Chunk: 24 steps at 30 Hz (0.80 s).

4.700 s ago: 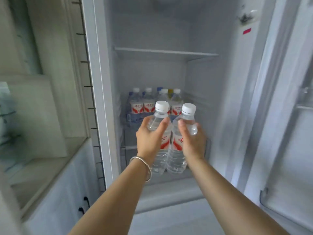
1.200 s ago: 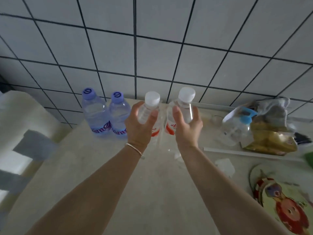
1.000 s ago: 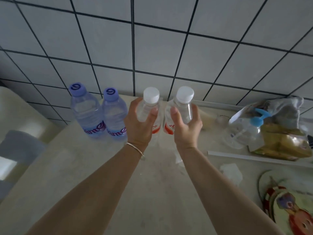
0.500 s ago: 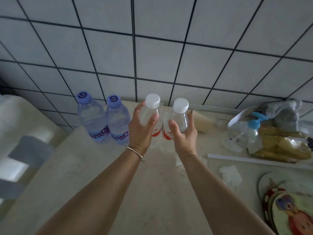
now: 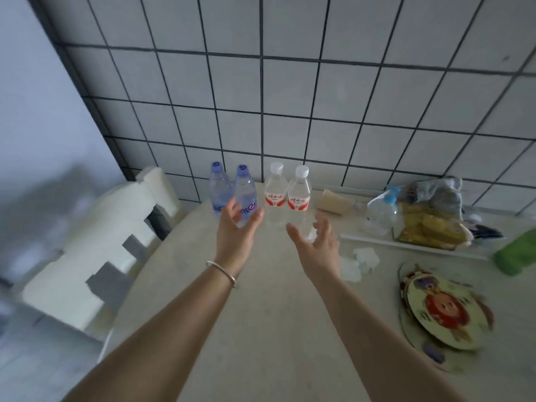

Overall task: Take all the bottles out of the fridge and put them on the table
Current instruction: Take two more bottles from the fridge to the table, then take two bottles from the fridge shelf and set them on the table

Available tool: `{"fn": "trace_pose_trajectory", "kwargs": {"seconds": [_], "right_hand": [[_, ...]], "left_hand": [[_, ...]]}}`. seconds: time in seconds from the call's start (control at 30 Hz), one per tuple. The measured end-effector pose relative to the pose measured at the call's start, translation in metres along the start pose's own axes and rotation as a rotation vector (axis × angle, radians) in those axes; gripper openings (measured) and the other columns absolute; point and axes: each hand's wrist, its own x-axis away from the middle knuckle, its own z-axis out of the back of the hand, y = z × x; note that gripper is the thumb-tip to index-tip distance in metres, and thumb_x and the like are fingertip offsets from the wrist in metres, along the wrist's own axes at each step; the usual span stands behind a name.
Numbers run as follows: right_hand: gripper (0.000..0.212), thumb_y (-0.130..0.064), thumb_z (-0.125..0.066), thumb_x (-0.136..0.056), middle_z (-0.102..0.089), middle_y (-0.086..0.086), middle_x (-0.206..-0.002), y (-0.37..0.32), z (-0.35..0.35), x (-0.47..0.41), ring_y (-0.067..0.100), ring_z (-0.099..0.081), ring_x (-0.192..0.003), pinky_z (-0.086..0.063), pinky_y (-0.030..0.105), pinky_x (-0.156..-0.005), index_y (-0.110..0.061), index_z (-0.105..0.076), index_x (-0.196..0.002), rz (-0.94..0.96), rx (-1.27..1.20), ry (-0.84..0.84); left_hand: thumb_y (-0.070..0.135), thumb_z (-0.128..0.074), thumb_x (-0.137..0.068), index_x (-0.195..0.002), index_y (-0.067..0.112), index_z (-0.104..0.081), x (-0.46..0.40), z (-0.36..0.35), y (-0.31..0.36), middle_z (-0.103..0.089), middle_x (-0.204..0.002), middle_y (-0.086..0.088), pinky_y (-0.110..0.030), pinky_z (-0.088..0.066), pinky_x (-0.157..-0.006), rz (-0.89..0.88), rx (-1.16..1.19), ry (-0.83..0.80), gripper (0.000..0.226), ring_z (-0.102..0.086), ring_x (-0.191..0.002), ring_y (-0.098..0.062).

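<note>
Both hands hover over the table (image 5: 261,329), fingers loosely spread and holding nothing: the left hand (image 5: 236,230), a bangle (image 5: 222,272) at its wrist, partly in front of the blue-cap bottles; the right hand (image 5: 314,242) just short of the white-cap bottles. Four bottles stand upright in a row at the table's far edge, close against the tiled wall (image 5: 319,97). The two blue-cap bottles (image 5: 232,190) carry purple lettering, partly hidden and unreadable. The two white-cap bottles (image 5: 287,192) wear red-and-white labels with red characters too small to read. Bare tabletop lies beneath both forearms. Clutter and illustrated plates (image 5: 443,311) crowd the right side; white foam (image 5: 87,245) lies off the left edge.
</note>
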Motion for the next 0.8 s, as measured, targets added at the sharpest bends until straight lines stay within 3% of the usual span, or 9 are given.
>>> {"fn": "trace_pose_trajectory", "kwargs": {"seconds": [0.17,0.37,0.57,0.73,0.8], "right_hand": [[0.069,-0.055,-0.058,-0.081,-0.048,0.002,-0.134,-0.002,0.021,0.105,0.022,-0.041,-0.128,-0.033,0.036,-0.103,-0.021,-0.035,-0.136,0.084,0.014,-0.138],[0.068,-0.053,-0.059,-0.082,-0.047,0.004,-0.135,0.007,0.029,0.24,0.022,-0.041,-0.127,-0.031,0.033,-0.104,-0.019,-0.036,-0.136,0.211,0.061,-0.363],[0.066,-0.058,-0.053,-0.083,-0.045,-0.002,-0.138,0.001,0.018,0.367,0.017,-0.041,-0.128,-0.032,0.033,-0.102,-0.022,-0.036,-0.135,0.362,0.132,-0.577],[0.064,-0.055,-0.054,-0.083,-0.044,-0.001,-0.139,-0.022,-0.013,0.472,0.018,-0.04,-0.128,-0.033,0.035,-0.102,-0.022,-0.035,-0.135,0.466,0.124,-0.788],[0.063,-0.054,-0.055,-0.083,-0.045,0.0,-0.139,-0.032,-0.029,0.517,0.019,-0.043,-0.126,-0.035,0.036,-0.101,-0.022,-0.037,-0.134,0.52,0.099,-0.857]], "left_hand": [[0.027,-0.069,-0.082,-0.134,0.014,-0.04,0.107,0.057,0.003,-0.053,-0.128,-0.005,-0.025,-0.038,-0.089,-0.009,-0.02,0.082,0.062,-0.053,-0.108,-0.014],[0.033,-0.066,-0.083,-0.133,0.018,-0.043,0.266,0.136,-0.008,-0.055,-0.124,-0.001,-0.026,-0.041,-0.086,0.054,0.005,0.256,0.057,-0.056,-0.107,-0.016],[0.025,-0.065,-0.085,-0.131,0.017,-0.043,0.401,0.215,-0.016,-0.055,-0.121,-0.004,-0.025,-0.042,-0.079,0.175,0.044,0.478,0.052,-0.056,-0.097,-0.016],[0.023,-0.067,-0.083,-0.129,0.014,-0.045,0.493,0.3,-0.023,-0.055,-0.126,-0.01,-0.036,-0.045,-0.091,0.173,0.126,0.7,0.052,-0.056,-0.104,-0.02],[0.024,-0.067,-0.083,-0.13,0.014,-0.044,0.526,0.338,-0.022,-0.054,-0.127,-0.01,-0.033,-0.044,-0.088,0.155,0.133,0.771,0.053,-0.056,-0.105,-0.02]]}}
